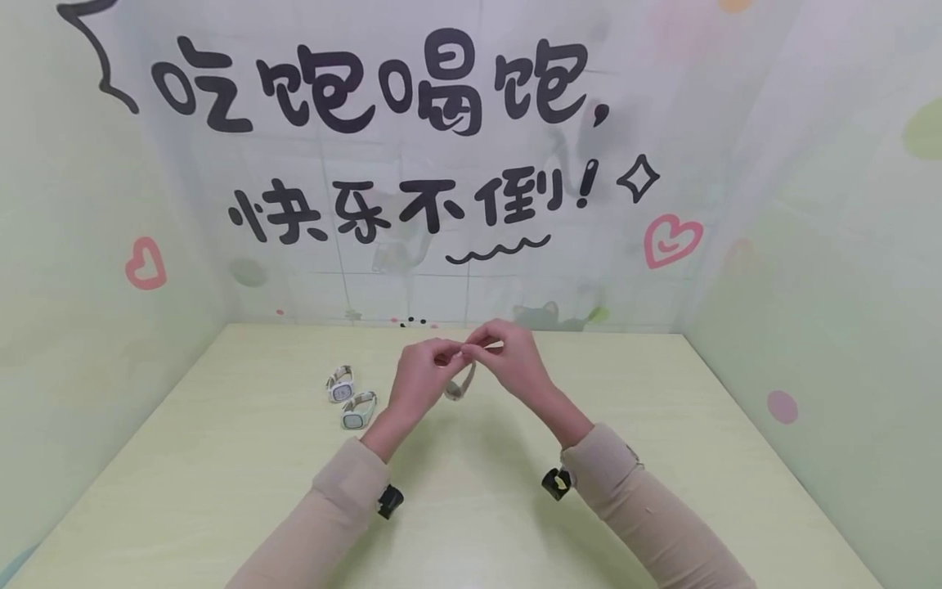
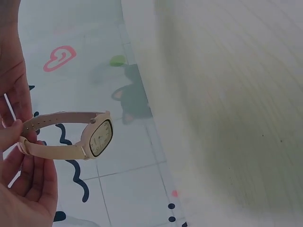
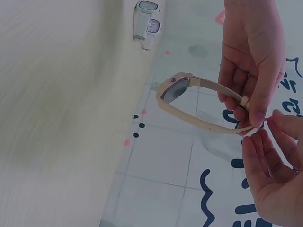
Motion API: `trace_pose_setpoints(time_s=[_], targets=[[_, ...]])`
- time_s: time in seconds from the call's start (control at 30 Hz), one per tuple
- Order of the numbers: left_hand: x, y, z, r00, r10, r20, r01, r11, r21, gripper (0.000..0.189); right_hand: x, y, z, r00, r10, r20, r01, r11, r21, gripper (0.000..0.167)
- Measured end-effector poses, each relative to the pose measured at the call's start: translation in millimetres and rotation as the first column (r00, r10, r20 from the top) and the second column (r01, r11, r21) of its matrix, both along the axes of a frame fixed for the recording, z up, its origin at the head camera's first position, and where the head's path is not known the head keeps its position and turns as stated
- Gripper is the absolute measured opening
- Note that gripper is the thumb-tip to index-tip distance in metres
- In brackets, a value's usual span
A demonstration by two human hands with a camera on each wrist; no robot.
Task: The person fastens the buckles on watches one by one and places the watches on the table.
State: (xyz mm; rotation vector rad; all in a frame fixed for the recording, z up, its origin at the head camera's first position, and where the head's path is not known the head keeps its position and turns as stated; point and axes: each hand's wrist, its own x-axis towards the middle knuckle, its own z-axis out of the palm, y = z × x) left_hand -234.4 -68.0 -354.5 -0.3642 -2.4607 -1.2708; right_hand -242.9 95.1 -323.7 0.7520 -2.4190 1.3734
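Note:
A beige wristwatch (image 1: 456, 391) hangs below both hands, its strap bent into a loop. The rounded face (image 2: 101, 138) shows in the left wrist view, at the loop's far end from the fingers. My left hand (image 1: 421, 378) pinches the strap near its buckle end, where a keeper loop (image 3: 244, 101) shows. At the meeting strap ends, the thumb and fingertips of my right hand (image 1: 517, 361) pinch the strap's thin tip. The hands' fingertips are right beside each other. In the head view, fingers hide the buckle.
Two more watches lie on the table to the left: a white one (image 1: 341, 389) and a pale green one (image 1: 356, 414) just in front of it. Behind the pale wooden table (image 1: 625, 393) stands a printed wall (image 1: 412, 286), with side walls left and right.

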Motion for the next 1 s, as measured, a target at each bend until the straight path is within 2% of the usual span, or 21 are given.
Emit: trace_pose_setpoints(time_s=[0.17, 0.4, 0.63, 0.8, 1.0], targets=[[0.6, 2.3, -0.7, 1.000, 0.011, 0.008, -0.011, 0.999, -0.050, 0.028, 0.1, -0.7, -2.7, 1.000, -0.021, -0.005, 0.021, 1.000, 0.021, 0.008], [3.1, 4.8, 0.7, 0.999, 0.029, -0.040, -0.034, 0.993, -0.117, 0.024, -0.8, -2.5, -8.0, 0.995, -0.089, -0.050, 0.092, 0.993, 0.075, 0.008], [4.5, 5.5, 1.6, 0.997, 0.055, -0.052, -0.063, 0.986, -0.153, 0.021, 2.6, -4.7, -7.1, 0.984, -0.137, -0.110, 0.151, 0.980, 0.130, 0.007], [4.1, 5.6, 0.1, 0.998, 0.059, -0.028, -0.062, 0.989, -0.133, 0.019, 1.9, -5.4, -8.1, 0.986, -0.145, -0.080, 0.153, 0.982, 0.109, 0.006], [4.4, 5.9, -0.6, 0.998, 0.047, -0.036, -0.051, 0.991, -0.121, 0.020, 1.5, -4.9, -8.8, 0.989, -0.141, -0.042, 0.143, 0.988, 0.060, 0.008]])
